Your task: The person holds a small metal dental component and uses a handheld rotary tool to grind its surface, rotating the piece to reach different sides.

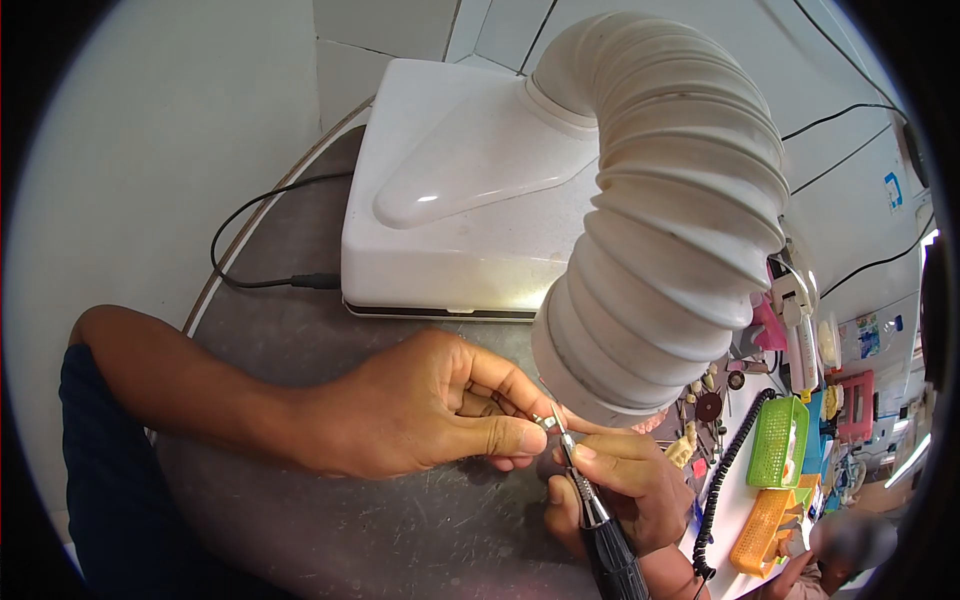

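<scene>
Between the thumb and fingertips of my left hand, a small whitish, tooth-like piece is pinched. My right hand grips a black and silver rotary handpiece like a pen. Its slim pointed bit angles up and overlaps the small piece in this view. Both hands are close together over the dark grey work surface, right below the mouth of a wide ribbed white hose. The fingertips partly cover the piece.
The hose bends down from a white extractor box, whose black cable loops to the left. At right lie several small abrasive discs, a coiled black cord, a green basket and an orange basket. Another person is at lower right.
</scene>
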Tool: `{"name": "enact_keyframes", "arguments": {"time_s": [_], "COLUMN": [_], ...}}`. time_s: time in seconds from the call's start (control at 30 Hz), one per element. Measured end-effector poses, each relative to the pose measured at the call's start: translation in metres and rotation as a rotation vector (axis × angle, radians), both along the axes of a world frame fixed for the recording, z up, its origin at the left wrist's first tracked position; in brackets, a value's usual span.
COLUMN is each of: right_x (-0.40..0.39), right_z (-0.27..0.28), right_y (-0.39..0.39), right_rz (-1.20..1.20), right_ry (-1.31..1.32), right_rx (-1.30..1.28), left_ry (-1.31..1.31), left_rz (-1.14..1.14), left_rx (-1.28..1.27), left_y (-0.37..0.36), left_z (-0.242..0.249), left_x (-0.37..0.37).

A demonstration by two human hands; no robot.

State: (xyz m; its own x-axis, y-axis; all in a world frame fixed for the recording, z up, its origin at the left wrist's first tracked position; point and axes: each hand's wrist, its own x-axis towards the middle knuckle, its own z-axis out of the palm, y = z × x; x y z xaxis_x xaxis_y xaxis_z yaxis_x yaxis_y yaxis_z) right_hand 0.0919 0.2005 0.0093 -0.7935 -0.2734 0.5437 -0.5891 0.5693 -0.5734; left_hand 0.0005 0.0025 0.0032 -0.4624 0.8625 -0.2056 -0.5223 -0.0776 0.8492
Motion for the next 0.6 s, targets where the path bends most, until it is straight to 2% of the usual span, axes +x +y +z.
{"name": "enact_keyframes", "arguments": {"time_s": [0.17,0.47,0.6], "right_x": [-0.0012,-0.0006,0.0002], "right_z": [-0.0006,0.0005,0.0042], "right_y": [0.0,-0.0001,0.0012], "right_rz": [0.004,0.013,0.032], "right_ry": [0.05,0.008,-0.009], "right_rx": [0.018,-0.014,0.047], "left_ry": [-0.006,0.022,0.032], "left_rz": [-0.005,-0.01,0.0], "left_rx": [-0.008,-0.018,0.007], "left_y": [0.0004,0.0007,0.0007], "left_z": [-0.0012,-0.0004,-0.0003], "left_x": [-0.0003,-0.0009,0.0009]}}
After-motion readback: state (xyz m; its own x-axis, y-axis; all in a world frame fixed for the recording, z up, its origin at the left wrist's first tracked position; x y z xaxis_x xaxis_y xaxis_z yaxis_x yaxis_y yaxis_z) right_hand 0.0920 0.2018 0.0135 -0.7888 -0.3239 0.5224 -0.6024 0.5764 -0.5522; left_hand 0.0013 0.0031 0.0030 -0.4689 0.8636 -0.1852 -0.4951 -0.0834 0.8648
